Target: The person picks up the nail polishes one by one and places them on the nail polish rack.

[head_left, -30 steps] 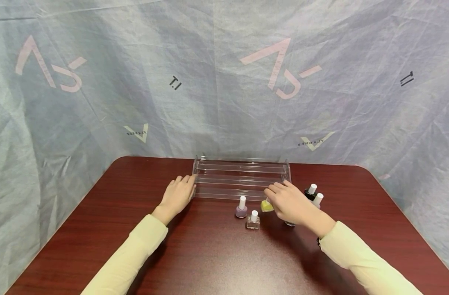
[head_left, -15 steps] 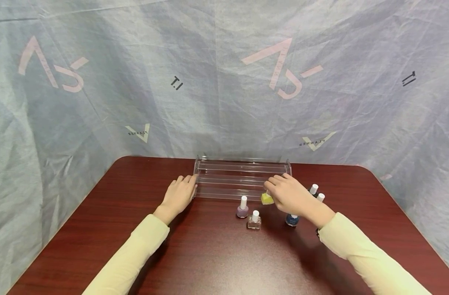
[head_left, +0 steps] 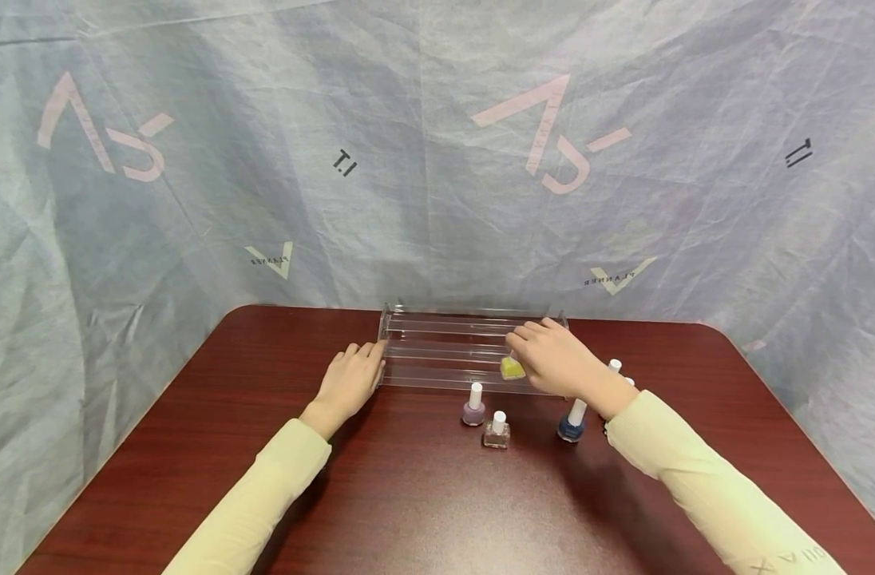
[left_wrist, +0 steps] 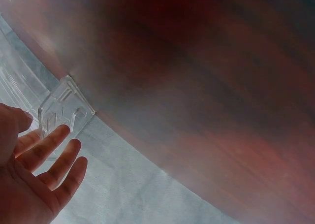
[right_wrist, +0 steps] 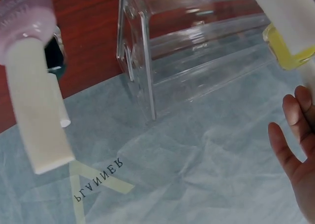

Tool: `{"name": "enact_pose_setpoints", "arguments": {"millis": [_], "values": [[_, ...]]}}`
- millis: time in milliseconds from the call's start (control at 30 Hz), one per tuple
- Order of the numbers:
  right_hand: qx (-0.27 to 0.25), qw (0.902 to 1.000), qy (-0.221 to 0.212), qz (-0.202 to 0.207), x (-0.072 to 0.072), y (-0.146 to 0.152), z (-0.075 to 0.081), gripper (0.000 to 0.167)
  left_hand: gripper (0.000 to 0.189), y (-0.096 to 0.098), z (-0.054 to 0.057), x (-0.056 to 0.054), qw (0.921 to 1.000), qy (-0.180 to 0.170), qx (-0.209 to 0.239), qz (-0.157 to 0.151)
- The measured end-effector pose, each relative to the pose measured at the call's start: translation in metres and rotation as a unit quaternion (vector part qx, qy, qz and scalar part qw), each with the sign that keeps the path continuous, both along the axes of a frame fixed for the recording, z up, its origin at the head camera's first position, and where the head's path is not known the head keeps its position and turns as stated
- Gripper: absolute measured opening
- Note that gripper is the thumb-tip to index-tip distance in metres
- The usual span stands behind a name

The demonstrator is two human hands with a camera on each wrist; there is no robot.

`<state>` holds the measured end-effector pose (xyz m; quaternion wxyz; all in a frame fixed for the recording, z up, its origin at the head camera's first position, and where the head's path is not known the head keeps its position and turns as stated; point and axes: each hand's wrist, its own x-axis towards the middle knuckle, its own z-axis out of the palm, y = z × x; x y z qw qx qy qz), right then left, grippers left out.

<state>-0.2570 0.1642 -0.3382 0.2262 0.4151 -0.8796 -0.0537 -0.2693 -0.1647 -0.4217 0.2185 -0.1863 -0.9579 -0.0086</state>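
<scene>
My right hand pinches the white cap of a yellow nail polish bottle. The bottle is over the lower front tier of a clear acrylic tiered rack, toward its right end. In the right wrist view the yellow bottle appears at the upper right, partly covered by a blurred white cap. My left hand rests at the rack's left side, its fingers extended. The left wrist view shows those fingers beside the clear end panel, with the thumb near its front.
In front of the rack stand a lilac bottle, a clear glittery bottle and a dark blue bottle. Two more white caps, one of them a back cap, show behind my right forearm. A grey cloth hangs beyond the table.
My right hand has lifted the yellow bottle from the table in front of the rack, moving it forward and slightly left over the lower tier. My left hand has stayed at the rack's side.
</scene>
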Motion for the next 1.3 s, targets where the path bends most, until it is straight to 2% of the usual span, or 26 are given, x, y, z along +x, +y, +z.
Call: {"name": "enact_pose_setpoints", "arguments": {"millis": [367, 867, 1300], "values": [[-0.007, 0.9999, -0.011, 0.009, -0.019, -0.014, 0.007, 0.005, 0.035, 0.000, 0.001, 0.000, 1.0000, 0.000, 0.007, 0.001], [0.006, 0.9992, -0.039, -0.012, -0.037, -0.036, 0.019, 0.010, 0.034, 0.000, 0.002, 0.001, 0.9999, 0.012, 0.008, -0.002], [0.004, 0.9983, -0.050, -0.030, -0.053, -0.058, 0.019, 0.009, 0.033, 0.001, 0.001, 0.002, 0.9999, 0.006, 0.013, -0.006]]}}
